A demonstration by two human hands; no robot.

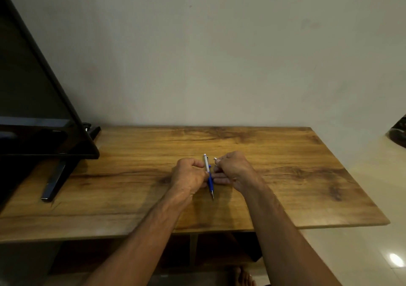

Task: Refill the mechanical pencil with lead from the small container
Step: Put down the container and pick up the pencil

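The slim mechanical pencil [208, 175] has a silver-grey upper barrel, a blue clip part and blue grip section, and a dark pointed metal tip. Its long axis runs almost straight away from the person, tilted slightly: the tip points back toward the near edge of the worktop, the capped end points toward the wall. It sits over the middle of the brown wood-grain worktop [285, 165], between the two hands; whether the tip touches the wood cannot be told.

The left hand [189, 176] is curled closed around the pencil's middle, fingers wrapped on the barrel from the left side. The right hand [232, 171] is just beside the pencil on the right, its thumb and forefinger pinched together on a small pale object [215, 159] near the pencil's upper end; what that object is cannot be made out. Its lower fingers stretch loosely toward the blue grip.

A black flat screen on a stand [44, 119] occupies the worktop's left end.
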